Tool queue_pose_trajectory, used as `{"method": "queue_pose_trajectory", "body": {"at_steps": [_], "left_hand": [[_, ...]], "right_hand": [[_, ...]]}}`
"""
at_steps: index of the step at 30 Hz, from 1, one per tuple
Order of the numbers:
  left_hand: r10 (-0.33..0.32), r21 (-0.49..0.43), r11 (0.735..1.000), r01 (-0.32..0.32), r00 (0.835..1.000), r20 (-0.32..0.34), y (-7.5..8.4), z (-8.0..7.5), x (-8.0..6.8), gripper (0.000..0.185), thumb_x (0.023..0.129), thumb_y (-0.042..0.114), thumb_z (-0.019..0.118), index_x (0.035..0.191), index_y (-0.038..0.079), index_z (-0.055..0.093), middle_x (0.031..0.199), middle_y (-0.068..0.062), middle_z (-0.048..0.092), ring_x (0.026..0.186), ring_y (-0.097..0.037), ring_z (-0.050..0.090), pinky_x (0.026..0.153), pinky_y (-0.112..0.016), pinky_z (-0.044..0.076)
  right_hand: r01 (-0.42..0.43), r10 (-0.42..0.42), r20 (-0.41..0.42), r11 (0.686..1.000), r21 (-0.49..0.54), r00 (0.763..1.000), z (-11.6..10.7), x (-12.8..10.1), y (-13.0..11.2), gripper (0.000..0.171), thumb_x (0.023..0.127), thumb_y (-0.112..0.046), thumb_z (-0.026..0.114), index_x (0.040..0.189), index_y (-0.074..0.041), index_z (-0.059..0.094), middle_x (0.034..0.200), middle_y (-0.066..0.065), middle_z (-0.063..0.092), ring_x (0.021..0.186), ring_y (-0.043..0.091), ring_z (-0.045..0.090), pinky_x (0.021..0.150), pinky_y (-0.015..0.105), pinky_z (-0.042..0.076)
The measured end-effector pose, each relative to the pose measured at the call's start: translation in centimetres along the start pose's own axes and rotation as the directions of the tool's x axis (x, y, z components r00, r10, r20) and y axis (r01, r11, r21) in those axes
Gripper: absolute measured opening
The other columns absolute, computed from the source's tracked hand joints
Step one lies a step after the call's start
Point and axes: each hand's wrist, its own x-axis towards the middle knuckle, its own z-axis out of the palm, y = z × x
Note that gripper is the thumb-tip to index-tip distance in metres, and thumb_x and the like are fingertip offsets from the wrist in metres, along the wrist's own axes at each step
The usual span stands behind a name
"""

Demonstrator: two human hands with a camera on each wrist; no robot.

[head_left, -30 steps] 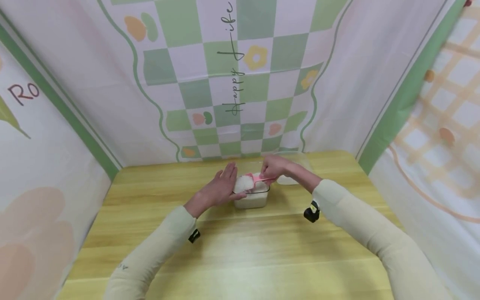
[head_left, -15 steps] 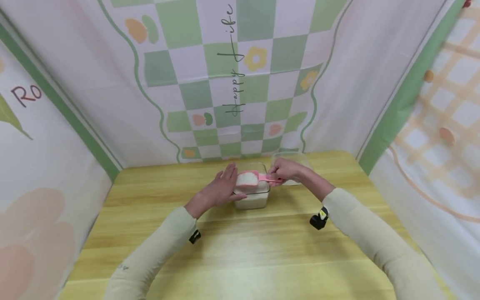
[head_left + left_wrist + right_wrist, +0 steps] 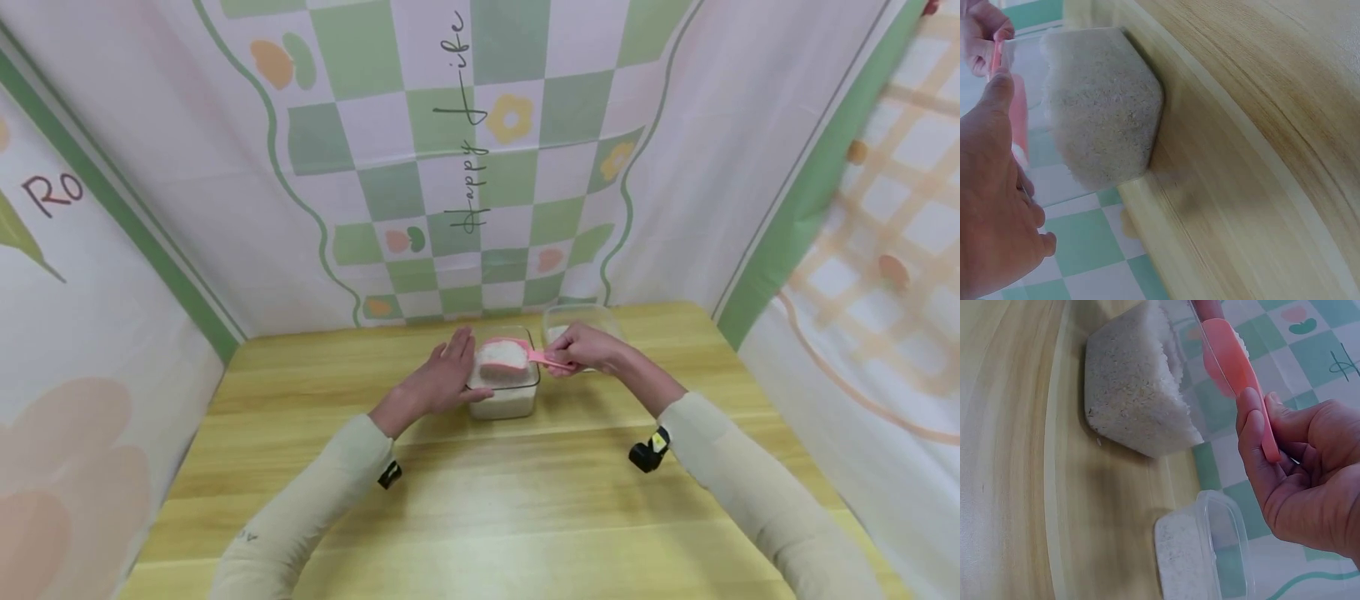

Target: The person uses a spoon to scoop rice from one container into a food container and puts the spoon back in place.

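Note:
A clear, dark-rimmed container [image 3: 504,407] of white rice [image 3: 1100,106] stands near the table's back edge. My left hand [image 3: 444,377] lies along its left side, fingers straight and together, thumb reaching over the front rim. Between the thumb and fingers of my right hand [image 3: 587,348] is the handle of a pink scoop [image 3: 1229,356]. The scoop's bowl, heaped with rice, is level over the container's opening. In the right wrist view the rice surface in the container slopes unevenly.
Behind my right hand is a smaller clear plastic tub [image 3: 1210,519] with white grains in its lower part. A loose grain [image 3: 1098,442] lies on the wooden table [image 3: 487,508] by the container. A checked curtain [image 3: 442,192] hangs along the table's back edge.
My right hand has drawn back to the right and turned the scoop level, bringing it up out of the rice with a full load. The left hand stays where it was.

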Motion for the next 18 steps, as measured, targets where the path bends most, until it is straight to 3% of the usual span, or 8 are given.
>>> {"method": "queue_pose_trajectory", "body": {"at_steps": [8, 18], "left_hand": [[0.000, 0.011, 1.000, 0.000, 1.000, -0.009, 0.1, 0.1, 0.1, 0.101, 0.097, 0.069, 0.038, 0.157, -0.008, 0.011, 0.166, -0.025, 0.005, 0.156, -0.032, 0.004, 0.124, -0.051, 0.022], [-0.009, -0.009, 1.000, 0.009, 1.000, 0.004, 0.1, 0.1, 0.0, 0.101, 0.097, 0.069, 0.037, 0.157, -0.007, 0.009, 0.167, -0.023, 0.002, 0.156, -0.031, 0.002, 0.124, -0.050, 0.020]], "right_hand": [[0.043, -0.043, -0.028, 0.999, 0.012, 0.999, -0.6, -0.7, 0.6, 0.027, 0.099, 0.003, 0.050, 0.113, 0.023, 0.062, 0.075, 0.005, 0.071, 0.067, 0.008, 0.065, 0.065, 0.019, 0.057], [0.023, -0.023, -0.073, 1.000, -0.001, 0.997, -1.4, -1.5, 0.6, 0.030, 0.100, 0.002, 0.049, 0.118, 0.023, 0.059, 0.083, 0.011, 0.072, 0.070, 0.010, 0.065, 0.068, 0.021, 0.058]]}}
